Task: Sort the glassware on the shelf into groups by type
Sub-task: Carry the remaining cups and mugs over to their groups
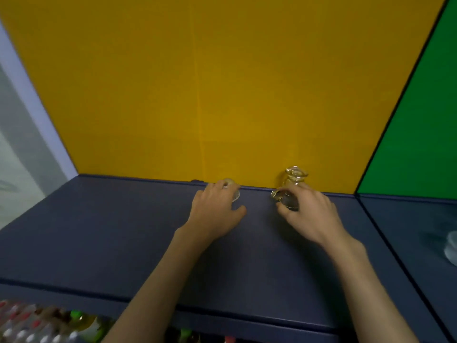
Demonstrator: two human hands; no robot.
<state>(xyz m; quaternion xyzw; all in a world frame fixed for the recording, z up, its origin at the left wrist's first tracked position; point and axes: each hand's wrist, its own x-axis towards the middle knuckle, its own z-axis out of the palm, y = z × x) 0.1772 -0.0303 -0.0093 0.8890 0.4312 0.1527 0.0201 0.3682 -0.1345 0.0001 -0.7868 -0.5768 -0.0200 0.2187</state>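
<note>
A: Item one, left hand?
B: Fingers curled over a small clear glass cup at the back of the dark blue padded shelf, just in front of the yellow back panel. Thumb spread out to the side. Whether the grip is firm, I cannot tell; the cup is blurred.

A: Item two, right hand?
B: Fingers and thumb closed around the lower part of a clear, amber-tinted glass jug with a pinched neck and flared mouth. It stands upright on the same shelf, against the yellow panel, near the cup but apart from it.

A: Other entries?
B: Green side panel at right. A blurred pale glass item at the right edge. Mixed bottles with coloured caps below the shelf's front edge.
</note>
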